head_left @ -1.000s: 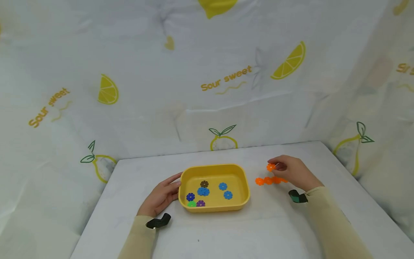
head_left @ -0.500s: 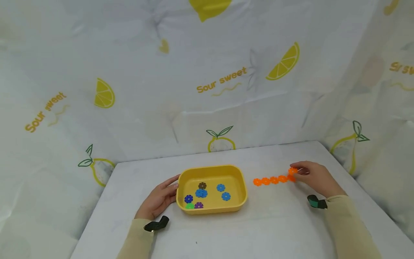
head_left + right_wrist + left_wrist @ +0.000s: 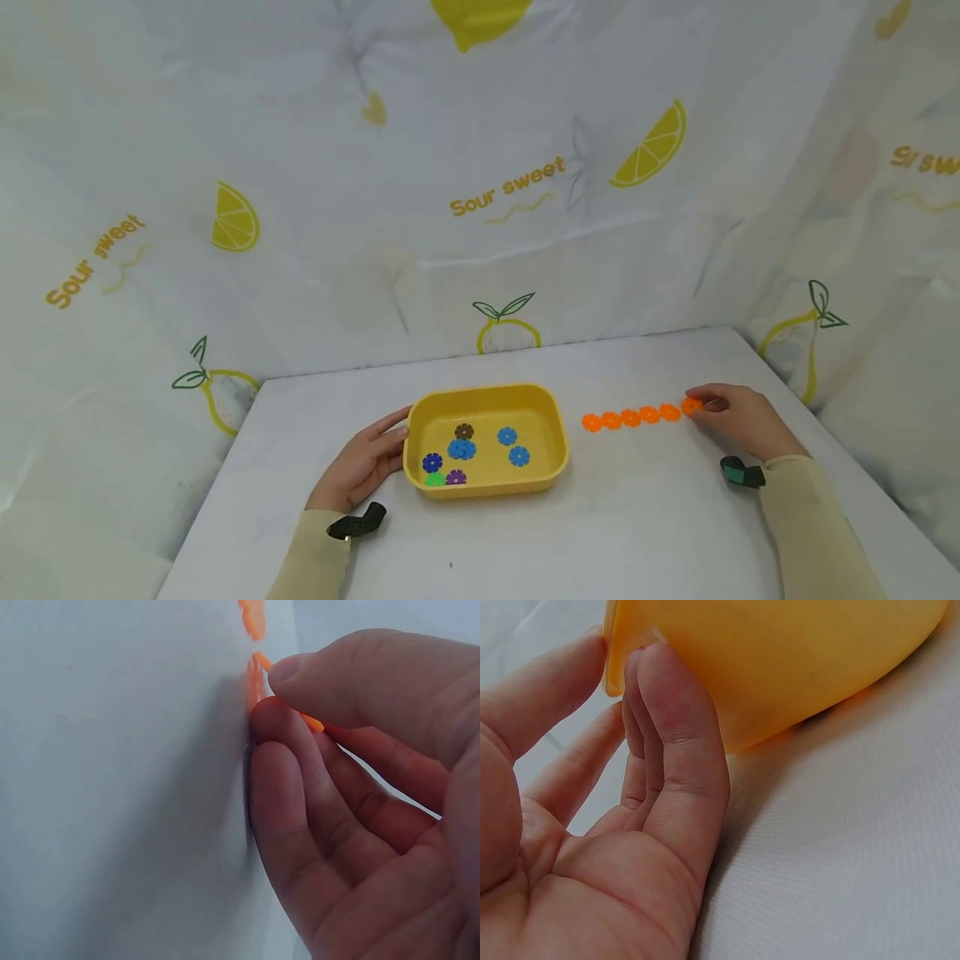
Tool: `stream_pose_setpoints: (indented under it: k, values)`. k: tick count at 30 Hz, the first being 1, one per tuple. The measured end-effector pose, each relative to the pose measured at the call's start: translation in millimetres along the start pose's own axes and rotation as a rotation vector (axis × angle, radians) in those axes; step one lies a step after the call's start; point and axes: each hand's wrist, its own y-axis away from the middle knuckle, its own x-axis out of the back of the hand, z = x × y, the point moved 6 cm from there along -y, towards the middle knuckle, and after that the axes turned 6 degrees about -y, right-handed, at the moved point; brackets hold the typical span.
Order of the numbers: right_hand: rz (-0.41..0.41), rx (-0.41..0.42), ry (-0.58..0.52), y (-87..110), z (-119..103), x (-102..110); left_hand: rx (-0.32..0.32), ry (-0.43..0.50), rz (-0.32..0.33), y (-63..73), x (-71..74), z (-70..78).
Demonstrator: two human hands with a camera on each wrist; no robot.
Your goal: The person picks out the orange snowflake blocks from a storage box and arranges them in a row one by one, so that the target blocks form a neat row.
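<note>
In the head view, my right hand (image 3: 738,417) pinches an orange notched plastic disc (image 3: 692,406) between thumb and fingertips, low over the table at the right end of a row of orange discs (image 3: 630,417). The right wrist view shows the held disc (image 3: 313,721) mostly hidden by the fingers. My left hand (image 3: 360,462) holds the left side of a yellow plastic tray (image 3: 491,489). In the left wrist view, the thumb is at the tray's rim (image 3: 613,667), and curved fingers (image 3: 679,697) lie against its outer wall.
Inside the tray lie several notched discs: light blue ones (image 3: 519,456), a brown one (image 3: 464,432), a dark blue one (image 3: 432,462), a purple one (image 3: 456,477) and a green one (image 3: 435,479). A lemon-print cloth (image 3: 360,300) hangs behind the white table (image 3: 570,550).
My right hand has moved right along the orange row and lowered its disc to the row's right end. The left hand stays at the tray while the view shifts slightly.
</note>
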Motion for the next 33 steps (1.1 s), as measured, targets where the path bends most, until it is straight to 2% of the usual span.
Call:
stream_pose_setpoints:
  k: [13, 23, 33]
  values:
    - [-0.031, -0.046, -0.011, -0.3, 0.3, -0.3, 0.007, -0.002, 0.008, 4.0, -0.9, 4.5]
    - [-0.028, -0.021, 0.008, -3.6, 0.4, 7.2, -0.012, -0.044, 0.051, -4.5, 2.1, 3.6]
    - [-0.043, -0.020, 0.009, -11.1, 3.0, 9.7, -0.011, -0.033, 0.082, -12.5, 1.9, 3.9]
